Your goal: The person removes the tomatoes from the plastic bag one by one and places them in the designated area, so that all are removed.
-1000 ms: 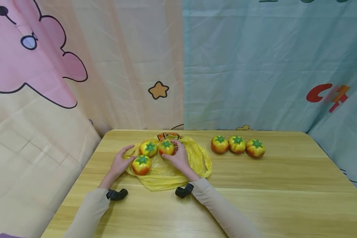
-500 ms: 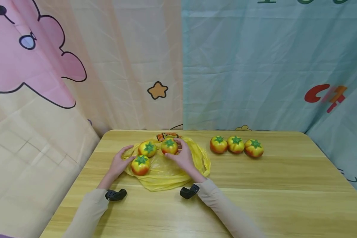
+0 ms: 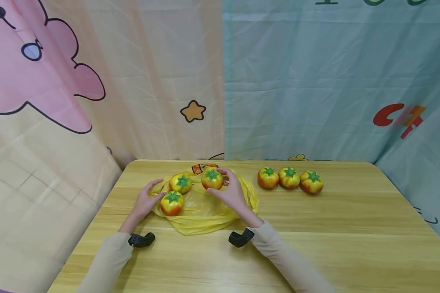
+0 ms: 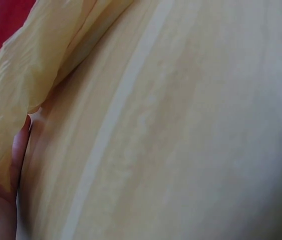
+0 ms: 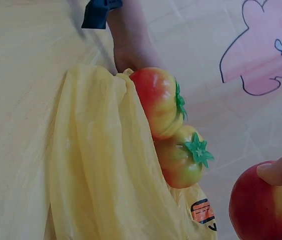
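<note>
Two red-and-yellow tomatoes with green star-shaped leaves lie on the left part of a crumpled yellow plastic bag (image 3: 201, 223): a front tomato (image 3: 172, 203) and a back tomato (image 3: 180, 183). My left hand (image 3: 144, 203) rests at the bag's left edge, thumb and forefinger spread, the thumb by the front tomato; its other fingers are hidden. In the left wrist view bag film (image 4: 36, 60) drapes beside that hand. My right hand (image 3: 232, 195) holds a third tomato (image 3: 211, 179) between thumb and fingers over the bag. The right wrist view shows this held tomato (image 5: 263, 210) apart from the other two.
A row of three more tomatoes (image 3: 289, 178) stands at the back right of the wooden table (image 3: 333, 219). Printed curtains (image 3: 161, 81) hang behind and at the sides. Black wrist devices, such as the right one (image 3: 240, 238), sit on both wrists.
My right hand has moved right, carrying its tomato away from the other two on the bag. The left hand has stayed nearly in place. The head view has shifted slightly.
</note>
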{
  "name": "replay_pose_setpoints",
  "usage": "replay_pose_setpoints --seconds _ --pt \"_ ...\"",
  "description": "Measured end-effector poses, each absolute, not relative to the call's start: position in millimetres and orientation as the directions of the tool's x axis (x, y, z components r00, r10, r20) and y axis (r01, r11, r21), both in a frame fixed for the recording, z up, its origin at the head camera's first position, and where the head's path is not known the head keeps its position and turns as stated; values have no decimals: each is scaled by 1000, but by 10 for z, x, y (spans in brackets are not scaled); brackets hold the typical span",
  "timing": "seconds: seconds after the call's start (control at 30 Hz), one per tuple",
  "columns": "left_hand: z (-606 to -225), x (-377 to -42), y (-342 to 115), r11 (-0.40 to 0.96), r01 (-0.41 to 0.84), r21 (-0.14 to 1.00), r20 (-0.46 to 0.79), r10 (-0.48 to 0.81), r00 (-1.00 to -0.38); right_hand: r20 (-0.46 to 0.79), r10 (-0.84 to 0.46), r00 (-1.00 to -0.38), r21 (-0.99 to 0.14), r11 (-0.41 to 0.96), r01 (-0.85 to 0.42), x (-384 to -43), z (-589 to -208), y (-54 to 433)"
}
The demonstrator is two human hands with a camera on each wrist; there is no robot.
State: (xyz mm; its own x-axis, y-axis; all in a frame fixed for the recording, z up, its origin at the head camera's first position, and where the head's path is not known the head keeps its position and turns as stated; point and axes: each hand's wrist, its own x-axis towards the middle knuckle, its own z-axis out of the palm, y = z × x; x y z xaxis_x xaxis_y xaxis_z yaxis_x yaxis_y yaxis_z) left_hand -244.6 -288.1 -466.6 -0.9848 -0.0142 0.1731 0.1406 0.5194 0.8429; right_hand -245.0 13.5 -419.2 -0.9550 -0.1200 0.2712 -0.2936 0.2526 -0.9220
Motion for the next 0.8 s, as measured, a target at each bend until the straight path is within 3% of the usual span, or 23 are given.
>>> replay_pose_setpoints --seconds 0.8 --pt "-4660 -2445 -2880 530 130 838 162 -14 -987 364 -89 -927 -848 380 -369 -2261 -4146 722"
